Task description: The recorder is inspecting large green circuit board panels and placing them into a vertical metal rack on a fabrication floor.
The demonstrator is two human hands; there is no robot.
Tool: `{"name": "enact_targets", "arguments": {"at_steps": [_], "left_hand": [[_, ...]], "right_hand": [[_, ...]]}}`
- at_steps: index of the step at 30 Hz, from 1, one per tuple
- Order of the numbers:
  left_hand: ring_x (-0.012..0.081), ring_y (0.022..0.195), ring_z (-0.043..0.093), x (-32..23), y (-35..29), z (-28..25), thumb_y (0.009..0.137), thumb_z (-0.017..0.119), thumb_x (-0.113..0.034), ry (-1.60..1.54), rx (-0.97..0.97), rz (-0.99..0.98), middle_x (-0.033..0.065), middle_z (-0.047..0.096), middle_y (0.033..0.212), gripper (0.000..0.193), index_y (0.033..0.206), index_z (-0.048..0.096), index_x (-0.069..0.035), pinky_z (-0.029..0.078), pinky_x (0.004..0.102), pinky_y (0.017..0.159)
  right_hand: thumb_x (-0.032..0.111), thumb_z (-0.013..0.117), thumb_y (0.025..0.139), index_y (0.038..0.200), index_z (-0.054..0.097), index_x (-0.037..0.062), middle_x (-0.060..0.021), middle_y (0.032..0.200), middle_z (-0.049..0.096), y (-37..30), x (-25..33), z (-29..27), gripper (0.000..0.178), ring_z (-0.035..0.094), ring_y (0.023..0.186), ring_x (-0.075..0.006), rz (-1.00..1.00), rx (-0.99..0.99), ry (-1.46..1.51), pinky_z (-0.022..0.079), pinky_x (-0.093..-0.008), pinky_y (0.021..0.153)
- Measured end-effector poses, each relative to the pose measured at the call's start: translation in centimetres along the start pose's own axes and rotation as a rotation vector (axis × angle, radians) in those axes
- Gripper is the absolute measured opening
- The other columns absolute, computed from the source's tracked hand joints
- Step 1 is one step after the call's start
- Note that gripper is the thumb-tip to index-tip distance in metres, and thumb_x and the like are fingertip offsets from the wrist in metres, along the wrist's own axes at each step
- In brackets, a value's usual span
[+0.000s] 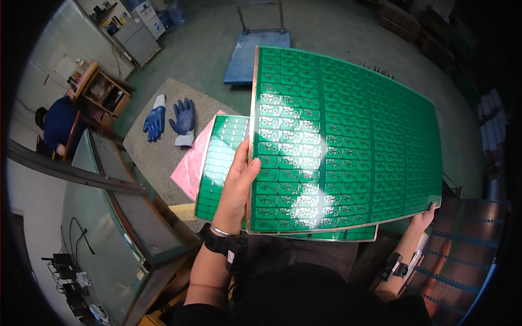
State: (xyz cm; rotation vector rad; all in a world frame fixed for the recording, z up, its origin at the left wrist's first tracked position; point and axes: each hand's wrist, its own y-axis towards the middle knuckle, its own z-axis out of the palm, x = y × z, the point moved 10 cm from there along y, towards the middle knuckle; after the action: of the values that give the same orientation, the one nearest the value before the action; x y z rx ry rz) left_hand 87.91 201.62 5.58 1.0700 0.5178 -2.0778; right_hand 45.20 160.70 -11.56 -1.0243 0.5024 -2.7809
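Note:
I hold up a large green circuit-board panel [348,136] printed with many small repeated boards. My left hand [237,187] grips its left edge with the thumb on the front face. My right hand [423,219] holds the lower right corner from beneath, mostly hidden by the panel. A second green panel [220,163] lies under the first and shows at its left and lower edge. A pink sheet [191,165] lies beneath that one.
Two blue work gloves [169,120] lie on a grey mat [157,152] on the floor. A blue platform cart [255,54] stands farther off. A person in dark blue [57,125] sits at left by a wooden desk [100,89]. A glass-topped cabinet [109,217] is at lower left.

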Motion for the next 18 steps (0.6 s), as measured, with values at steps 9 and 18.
{"name": "enact_targets", "arguments": {"at_steps": [9, 18], "left_hand": [[0.0168, 0.101, 0.056, 0.4, 1.0, -4.1, 0.094, 0.048, -0.015, -0.037, -0.02, -0.11, 0.0088, 0.058, 0.111, 0.027, 0.118, 0.047, -0.003, 0.044, 0.0308, 0.089], [0.0133, 0.095, 0.057, -1.0, 0.8, -9.8, 0.095, 0.047, -0.022, 0.124, -0.327, 0.089, 0.0065, 0.061, 0.107, 0.027, 0.109, 0.055, -0.001, 0.044, 0.0278, 0.085]], "right_hand": [[0.029, 0.039, 0.097, 0.128, 0.043, -0.0003, -0.0162, 0.132, 0.046, -1.5, -0.8, 1.8, 0.042, 0.045, 0.119, -0.0307, 0.001, 0.118, 0.102, 0.035, -0.0461, 0.102], [0.026, 0.041, 0.097, 0.129, 0.043, -0.001, -0.0119, 0.128, 0.051, -3.6, 4.0, 6.2, 0.041, 0.049, 0.116, -0.0227, -0.039, 0.518, -0.102, 0.04, -0.0383, 0.099]]}}
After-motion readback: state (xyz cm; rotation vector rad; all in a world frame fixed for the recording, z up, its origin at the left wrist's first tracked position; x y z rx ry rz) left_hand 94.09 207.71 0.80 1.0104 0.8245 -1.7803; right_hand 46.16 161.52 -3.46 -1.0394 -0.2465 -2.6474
